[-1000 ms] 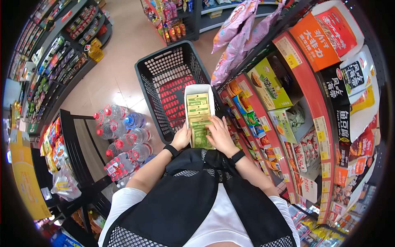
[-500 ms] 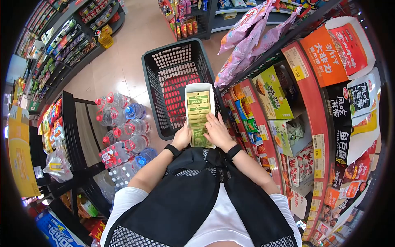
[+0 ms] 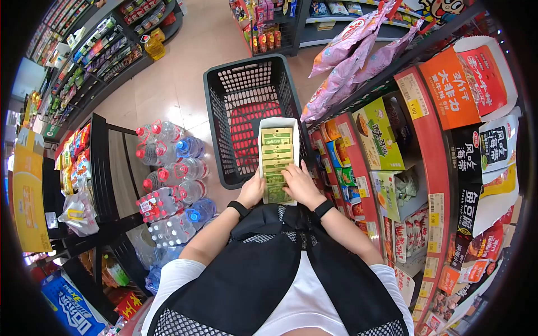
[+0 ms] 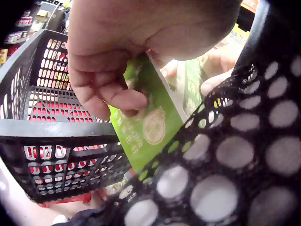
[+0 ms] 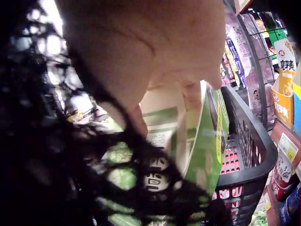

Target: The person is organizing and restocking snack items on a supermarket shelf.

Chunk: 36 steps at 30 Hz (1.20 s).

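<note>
Where the white-lined box lies: between the person's 2 hands, in front of the torso, its far part overlapping the basket in the head view.
Long axis of the box: directed straight away from the torso, the near end just beside the dark mesh garment, the far end toward the basket.
Open face of the box: turned up toward the head camera; outer side wall green with pale print, seen slanting in the left wrist view.
Contents: green-and-gold packets, overlapping in a single file along the same long axis.
Left hand: on the box's left side, fingers curled against the green wall and holding it.
Right hand: laid over the packets and the right edge, fingers reaching into the box; whether they pinch a packet cannot be told.
Wristbands: black, 1 on each wrist.
Basket: black lattice walls, red showing through its lower part.
Bottles: grouped on the floor to the left, with red or blue caps.
Shelf at right: red-fronted, with price labels, carrying snack boxes.
Pink bags: hanging beyond the basket's right side.
</note>
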{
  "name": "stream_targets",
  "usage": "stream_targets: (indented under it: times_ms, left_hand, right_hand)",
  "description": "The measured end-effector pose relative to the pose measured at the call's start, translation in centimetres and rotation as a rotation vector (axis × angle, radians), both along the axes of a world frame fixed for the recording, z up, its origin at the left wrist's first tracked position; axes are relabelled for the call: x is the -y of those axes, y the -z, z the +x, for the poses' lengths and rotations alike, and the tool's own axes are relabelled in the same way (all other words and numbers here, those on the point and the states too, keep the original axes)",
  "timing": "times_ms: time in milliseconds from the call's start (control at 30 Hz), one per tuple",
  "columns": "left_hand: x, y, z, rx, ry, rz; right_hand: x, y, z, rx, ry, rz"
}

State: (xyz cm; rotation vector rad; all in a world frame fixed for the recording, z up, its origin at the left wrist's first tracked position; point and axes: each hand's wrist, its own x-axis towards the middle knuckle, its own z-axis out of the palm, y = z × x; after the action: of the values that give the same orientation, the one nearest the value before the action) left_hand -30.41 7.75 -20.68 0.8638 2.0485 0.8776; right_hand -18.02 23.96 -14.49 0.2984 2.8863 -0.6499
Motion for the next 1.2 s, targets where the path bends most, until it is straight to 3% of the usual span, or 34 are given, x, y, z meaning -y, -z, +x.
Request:
stream_targets:
  times_ms: [100,200,300,433,533,633,667,767,800,933,1033,1167,1200]
  left_hand:
    - [0.3,0.4,-0.1,0.015,-0.004,-0.014]
    - [0.5,0.6,0.0,0.016,-0.007,-0.002]
    - [0.5,0.7,0.1,-0.005,-0.002,0.041]
    - [0.5,0.9,0.0,0.002,-0.002,-0.009]
    - [0.4,0.0,-0.1,0.026,0.017,-0.021]
    - [0.5,-0.1,-0.1,0.036,-0.004,-0.024]
    - [0.5,0.0,-0.1,0.045,0.001,-0.023]
    - [0.4,0.3,-0.3,0.049,0.017,-0.005]
    - [0.5,0.4,-0.2,0.038,0.018,0.012]
    - [0.7,0.6,-0.2,-0.033,0.025,0.097]
    - [0.8,0.8,-0.4,0.009,0.014,0.055]
    - [1.0,1.5,-0.4,0.007,0.022,0.077]
    - [1.1,1.6,-0.4,0.001,0.032,0.093]
  right_hand:
    - [1.0,-0.2,1.0,-0.081,0.075,-0.058]
    - [1.4,-1.4,1.5,0.161,-0.057,-0.095]
    - [0.9,-2.1,0.4,-0.152,-0.07,0.064]
    - [0.2,0.0,-0.8,-0.2,-0.046,0.143]
    - [0.5,-1.5,-0.8,-0.108,-0.084,0.106]
    - [1.3,-2.8,0.2,-0.231,-0.029,-0.188]
    - [1.3,-3.1,0.3,-0.062,-0.02,-0.236]
    - [0.9,-2.3,-1.0,0.105,-0.112,-0.028]
    - [0.5,-1.7,-1.3,-0.008,-0.124,0.077]
    - [-0.7,0.2,-2.7,-0.056,-0.119,0.202]
    - [0.1,-1.5,-2.6,0.049,-0.133,0.062]
    - [1.6,-1.2,-0.4,0.06,0.068,-0.28]
    - [1.3,-1.6,-0.8,0.065,-0.007,-0.169]
